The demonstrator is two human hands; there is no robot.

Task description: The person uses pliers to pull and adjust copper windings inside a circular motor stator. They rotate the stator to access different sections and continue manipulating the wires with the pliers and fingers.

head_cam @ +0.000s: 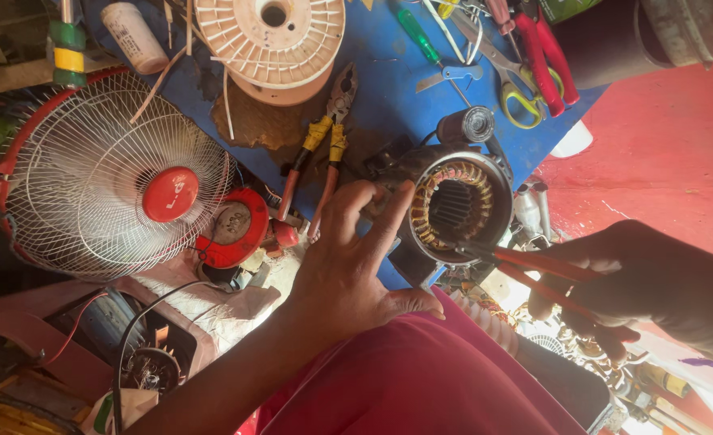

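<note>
A round motor stator [453, 209] with copper windings sits at the near edge of a blue table [388, 89]. My left hand [348, 258] rests against its left side, fingers spread, steadying it. In my right hand [654, 278] is a red-handled pair of pliers [525, 266], whose tip reaches the stator's lower rim. My red-clothed lap lies below.
A white fan grille with a red hub [114, 181] stands at the left. On the table lie combination pliers [320, 157], a white plastic spool [272, 40], a green screwdriver [417, 36], scissors [509, 76] and red-handled tools [546, 60]. Motor parts clutter the floor.
</note>
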